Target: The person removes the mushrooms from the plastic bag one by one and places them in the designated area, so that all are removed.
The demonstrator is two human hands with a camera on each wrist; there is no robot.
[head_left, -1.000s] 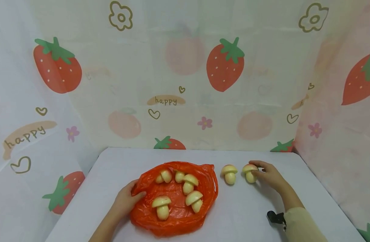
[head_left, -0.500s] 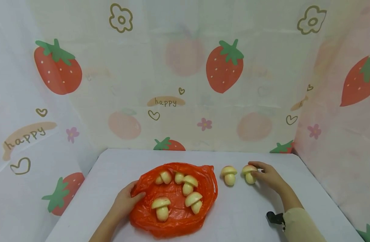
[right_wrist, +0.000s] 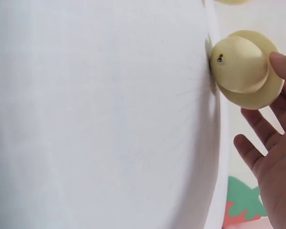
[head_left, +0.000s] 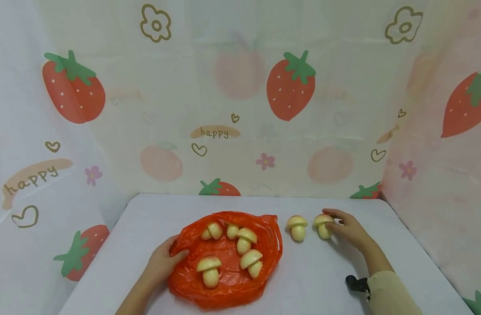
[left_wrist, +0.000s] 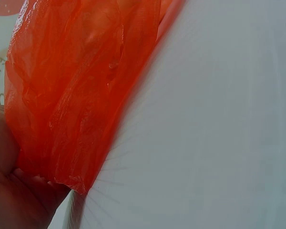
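My left hand (head_left: 161, 261) grips the left side of an open red plastic bag (head_left: 221, 300), thumb over its rim. Close up in the left wrist view, the thin red plastic (left_wrist: 76, 86) runs into that hand. Several pale yellow toy mushrooms lie in the bag, among them one mushroom (head_left: 210, 275) near its front. To the right of the bag, my right hand (head_left: 352, 228) pinches the cap of another toy mushroom (head_left: 322, 224) at the table. The right wrist view shows the stem end of this mushroom (right_wrist: 236, 64), with the lower fingers spread below it.
One more toy mushroom (head_left: 297, 228) stands between the bag and my right hand. All this is on a white table (head_left: 311, 280). A strawberry-print cloth (head_left: 224, 96) hangs behind and along both sides. A black strap piece (head_left: 357, 283) sits at my right sleeve.
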